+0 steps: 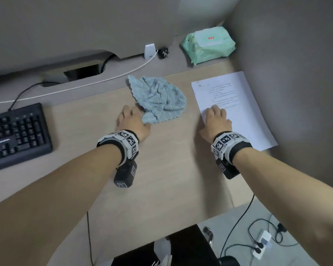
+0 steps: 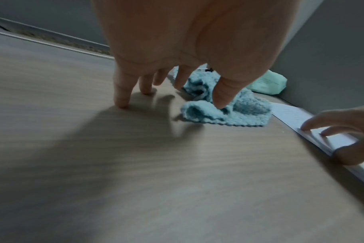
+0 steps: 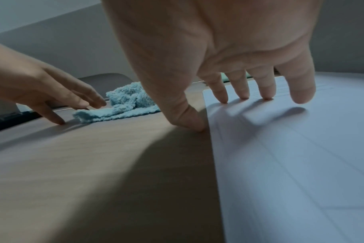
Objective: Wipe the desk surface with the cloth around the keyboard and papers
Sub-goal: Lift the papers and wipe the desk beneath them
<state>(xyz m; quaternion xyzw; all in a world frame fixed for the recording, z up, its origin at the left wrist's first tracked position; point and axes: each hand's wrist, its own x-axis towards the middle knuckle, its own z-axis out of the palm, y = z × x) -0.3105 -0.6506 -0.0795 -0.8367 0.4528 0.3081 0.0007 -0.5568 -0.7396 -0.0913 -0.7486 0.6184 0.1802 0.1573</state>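
Note:
A crumpled light-blue cloth (image 1: 160,96) lies on the wooden desk (image 1: 161,169), between the black keyboard (image 1: 15,135) at the left and a stack of white papers (image 1: 238,104) at the right. My left hand (image 1: 136,118) is spread at the cloth's near-left corner. Its thumb rests on the cloth (image 2: 239,113) edge and its fingers (image 2: 120,98) touch bare desk. My right hand (image 1: 213,120) lies flat, fingers (image 3: 243,88) straight and pressing on the papers (image 3: 301,164), thumb on the desk at the papers' left edge. Neither hand grips anything.
A green wipes pack (image 1: 208,45) sits at the back right against the grey partition. A white cable (image 1: 85,86) runs across the back ledge from a white charger (image 1: 149,51), beside a black plug (image 1: 162,53). A power strip (image 1: 261,244) lies on the floor below.

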